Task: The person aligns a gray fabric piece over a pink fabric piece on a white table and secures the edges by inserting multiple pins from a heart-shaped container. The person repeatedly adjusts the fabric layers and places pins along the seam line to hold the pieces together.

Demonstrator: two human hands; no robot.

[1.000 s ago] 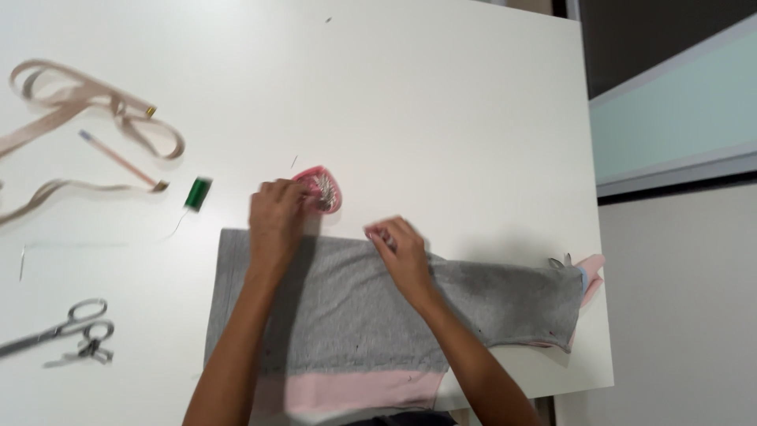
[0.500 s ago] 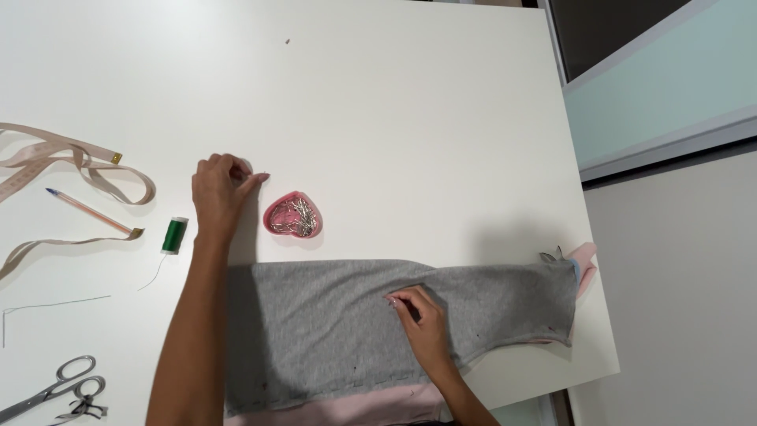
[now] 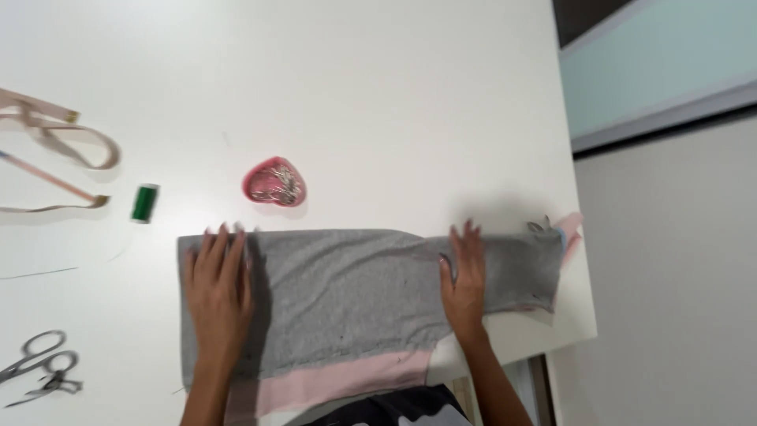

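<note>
Both hands pressed flat on grey cloth.
The cloth lies along the table's near edge; left hand, fingers spread, covers its left end, right hand, open-palmed, its right part. A pink pin dish sits just beyond.

A large white table is seen from above, filling most of the view from nine o'clock across to about three o'clock; its surface is evenly and brightly lit, with only soft shadows cast on it. Beyond its right edge, a pale grey floor is shown from three to five o'clock. At two o'clock a light bluish panel is set, edged by a grey band, and a dark strip is visible at one o'clock.
</note>
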